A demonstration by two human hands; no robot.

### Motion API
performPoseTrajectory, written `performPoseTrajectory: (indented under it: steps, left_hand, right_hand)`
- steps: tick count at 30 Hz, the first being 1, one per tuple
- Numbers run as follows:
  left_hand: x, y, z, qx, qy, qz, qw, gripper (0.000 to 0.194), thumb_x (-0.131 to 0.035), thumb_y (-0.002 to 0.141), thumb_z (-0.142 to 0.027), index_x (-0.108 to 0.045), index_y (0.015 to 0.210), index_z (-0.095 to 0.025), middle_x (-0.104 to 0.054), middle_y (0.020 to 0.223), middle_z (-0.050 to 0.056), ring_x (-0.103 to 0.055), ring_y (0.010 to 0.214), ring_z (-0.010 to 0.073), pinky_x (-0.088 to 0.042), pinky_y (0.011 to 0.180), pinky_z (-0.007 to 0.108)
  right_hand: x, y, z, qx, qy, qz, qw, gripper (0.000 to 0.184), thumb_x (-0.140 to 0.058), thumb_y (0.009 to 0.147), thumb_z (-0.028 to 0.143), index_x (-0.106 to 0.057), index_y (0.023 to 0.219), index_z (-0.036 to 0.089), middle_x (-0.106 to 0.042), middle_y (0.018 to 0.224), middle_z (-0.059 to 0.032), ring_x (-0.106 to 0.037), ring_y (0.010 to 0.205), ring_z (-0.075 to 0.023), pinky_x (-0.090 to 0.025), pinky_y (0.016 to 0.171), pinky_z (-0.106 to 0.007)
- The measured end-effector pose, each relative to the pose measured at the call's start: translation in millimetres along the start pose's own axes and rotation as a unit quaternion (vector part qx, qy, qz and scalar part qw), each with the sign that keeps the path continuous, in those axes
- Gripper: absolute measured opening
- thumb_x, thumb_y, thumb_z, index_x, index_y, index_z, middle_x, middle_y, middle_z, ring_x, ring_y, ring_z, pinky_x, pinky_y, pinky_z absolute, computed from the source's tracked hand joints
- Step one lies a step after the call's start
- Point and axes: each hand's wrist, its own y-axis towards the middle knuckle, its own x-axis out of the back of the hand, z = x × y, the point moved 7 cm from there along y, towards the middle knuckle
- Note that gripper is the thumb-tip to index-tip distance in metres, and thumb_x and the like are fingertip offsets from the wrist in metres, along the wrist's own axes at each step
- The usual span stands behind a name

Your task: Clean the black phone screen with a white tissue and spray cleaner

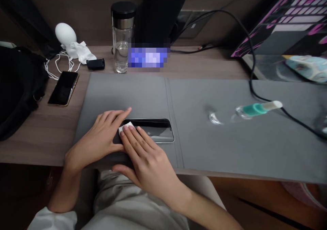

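Note:
A smartphone (161,132) with a dark, glossy screen lies face up on the grey desk mat (127,90). My left hand (100,134) steadies its left end, thumb on the near side and index finger stretched past the far side. With straight fingers laid flat, my right hand (149,162) presses a small white wipe (124,125) onto the left part of the screen. Its thumb sticks out to the side. The fingers cover part of the wipe and the phone's left end.
A green-filled bottle with a white cap (260,109) lies to the right, near a small clear piece (214,118) and a black cable (251,52). At the back stands a glass water bottle (121,49). Another phone (63,88) and a black bag (19,87) are on the left.

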Motion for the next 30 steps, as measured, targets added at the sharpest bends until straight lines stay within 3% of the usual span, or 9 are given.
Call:
performPoseTrajectory:
  steps: [4,9,14,20,24,30]
  left_hand:
    - [-0.1,0,1,-0.005,0.005,-0.005,1.000,0.097,-0.076,0.096,-0.052,-0.018,0.172,-0.035,-0.050,0.158,0.010,-0.046,0.146,0.0308,-0.038,0.124,0.048]
    - [0.5,0,2,-0.016,0.010,-0.007,1.000,0.102,-0.071,0.091,-0.066,-0.014,0.172,-0.040,-0.049,0.160,0.010,-0.044,0.149,0.0308,-0.038,0.123,0.048]
    - [1.5,1,1,-0.002,0.003,-0.001,1.000,0.098,-0.062,0.092,-0.075,-0.016,0.171,-0.041,-0.049,0.160,0.009,-0.044,0.150,0.0309,-0.036,0.124,0.049]
    - [1.9,1,1,0.009,0.011,0.003,1.000,0.104,-0.067,0.090,-0.076,-0.016,0.172,-0.038,-0.049,0.161,0.009,-0.044,0.150,0.0315,-0.036,0.124,0.048]
    - [2.8,1,0,0.004,0.024,-0.006,1.000,0.092,-0.058,0.097,-0.074,-0.021,0.172,-0.035,-0.050,0.161,0.010,-0.045,0.149,0.0309,-0.037,0.124,0.048]
    - [2.6,2,-1,-0.001,0.033,0.000,0.999,0.072,-0.051,0.105,-0.067,-0.039,0.165,-0.029,-0.048,0.163,0.009,-0.042,0.150,0.0288,-0.037,0.125,0.047]
  right_hand:
    - [-9,10,-9,-0.023,-0.008,0.013,1.000,0.067,-0.052,0.109,0.053,-0.062,0.145,-0.003,-0.062,0.152,-0.0223,-0.058,0.147,-0.0320,-0.044,0.128,-0.047]
    - [-15,18,-18,-0.045,-0.012,0.015,0.999,0.068,-0.051,0.109,0.051,-0.058,0.148,-0.004,-0.059,0.155,-0.0234,-0.056,0.148,-0.0329,-0.044,0.129,-0.048]
    - [-8,9,-27,-0.050,-0.022,0.013,0.998,0.061,-0.051,0.110,0.043,-0.054,0.152,-0.002,-0.055,0.159,-0.0210,-0.055,0.150,-0.0314,-0.045,0.128,-0.050]
    - [1,-8,-49,-0.063,-0.052,0.009,0.997,0.061,-0.055,0.110,0.039,-0.048,0.158,0.003,-0.055,0.159,-0.0203,-0.054,0.150,-0.0308,-0.046,0.127,-0.052]
    - [7,-20,-61,-0.066,-0.079,0.000,0.995,0.067,-0.055,0.110,0.036,-0.035,0.166,0.006,-0.057,0.158,-0.0194,-0.057,0.147,-0.0311,-0.050,0.123,-0.053]
    - [14,-32,-72,-0.079,-0.094,-0.008,0.992,0.075,-0.057,0.109,0.036,-0.023,0.171,0.009,-0.058,0.158,-0.0193,-0.058,0.146,-0.0319,-0.052,0.122,-0.054]
